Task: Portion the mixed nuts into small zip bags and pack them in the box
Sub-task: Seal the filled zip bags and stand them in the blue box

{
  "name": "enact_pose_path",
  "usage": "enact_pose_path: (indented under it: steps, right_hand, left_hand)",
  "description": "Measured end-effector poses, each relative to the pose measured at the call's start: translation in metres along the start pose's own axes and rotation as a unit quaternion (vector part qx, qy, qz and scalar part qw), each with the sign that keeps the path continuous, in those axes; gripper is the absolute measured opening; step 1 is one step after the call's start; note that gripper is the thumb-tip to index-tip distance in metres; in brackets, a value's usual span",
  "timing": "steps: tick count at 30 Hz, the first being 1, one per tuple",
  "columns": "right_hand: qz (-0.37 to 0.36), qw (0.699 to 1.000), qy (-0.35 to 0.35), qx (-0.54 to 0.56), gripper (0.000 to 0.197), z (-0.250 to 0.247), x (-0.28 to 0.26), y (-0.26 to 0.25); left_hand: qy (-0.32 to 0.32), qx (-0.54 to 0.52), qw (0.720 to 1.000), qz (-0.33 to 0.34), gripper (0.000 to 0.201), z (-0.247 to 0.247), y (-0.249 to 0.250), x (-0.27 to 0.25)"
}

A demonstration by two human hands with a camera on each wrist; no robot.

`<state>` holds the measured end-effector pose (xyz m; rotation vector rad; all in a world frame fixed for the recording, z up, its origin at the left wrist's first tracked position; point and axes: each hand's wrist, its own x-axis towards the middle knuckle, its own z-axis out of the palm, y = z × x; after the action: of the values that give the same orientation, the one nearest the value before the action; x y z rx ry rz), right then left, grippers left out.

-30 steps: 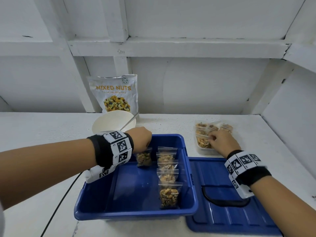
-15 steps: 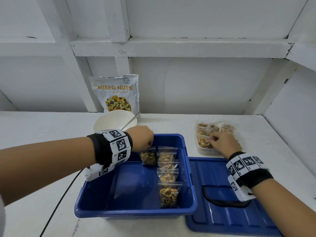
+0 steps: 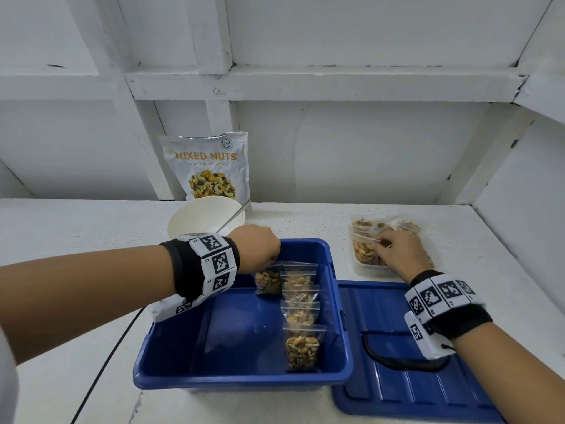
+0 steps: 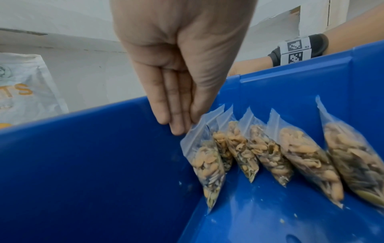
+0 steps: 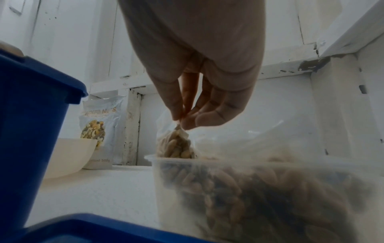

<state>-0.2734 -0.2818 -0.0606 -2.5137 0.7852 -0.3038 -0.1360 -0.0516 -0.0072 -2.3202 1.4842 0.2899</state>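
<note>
A blue box (image 3: pixel 244 384) sits in front of me with a row of small filled zip bags (image 3: pixel 301 301) standing along its right side. My left hand (image 3: pixel 264 255) is over the box's far end. It pinches the top of one more zip bag of nuts (image 4: pixel 205 161) between thumb and straight fingers (image 4: pixel 176 121), with the bag's bottom down at the box's corner beside the row. My right hand (image 5: pixel 182 121) reaches into a clear plastic container (image 3: pixel 367 269) of filled bags and pinches the top of a zip bag (image 5: pixel 176 144) there.
The blue lid (image 3: pixel 397 393) with a black handle lies flat to the right of the box. A white bowl (image 3: pixel 198 221) with a spoon (image 3: pixel 234 215) and the mixed nuts pouch (image 3: pixel 211 166) stand behind the box, against the white wall.
My left hand has carried its bag right and toward the far end of the box, up beside the row. My right hand has stayed in the clear container, pinching a bag.
</note>
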Motion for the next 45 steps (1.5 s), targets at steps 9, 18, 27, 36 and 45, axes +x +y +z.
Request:
enact_pose_path:
  steps: [9,18,27,36,45]
  right_hand:
    - [-0.084,0.981,0.155,0.084,0.020,-0.028,-0.011,-0.035]
    - [-0.158,0.944,0.084,0.279,0.008,-0.058,-0.038,-0.105]
    - [-0.160,0.907,-0.027,0.390,0.013,-0.056,-0.054,-0.150]
    - [-0.148,0.879,-0.096,0.443,0.013,-0.042,-0.062,-0.177]
    - [-0.155,0.888,-0.065,0.427,0.009,-0.035,-0.067,-0.182]
  left_hand:
    - [-0.005,-0.009,1.000,-0.003,0.026,-0.001,0.001,-0.001]
    - [0.119,-0.150,0.981,-0.023,0.029,-0.027,-0.010,-0.027]
    - [0.331,-0.516,0.790,0.000,0.018,-0.040,-0.025,-0.081]
    - [0.411,-0.575,0.707,0.001,0.003,-0.029,-0.028,-0.096]
    - [0.440,-0.541,0.717,-0.012,0.014,-0.023,-0.026,-0.102]
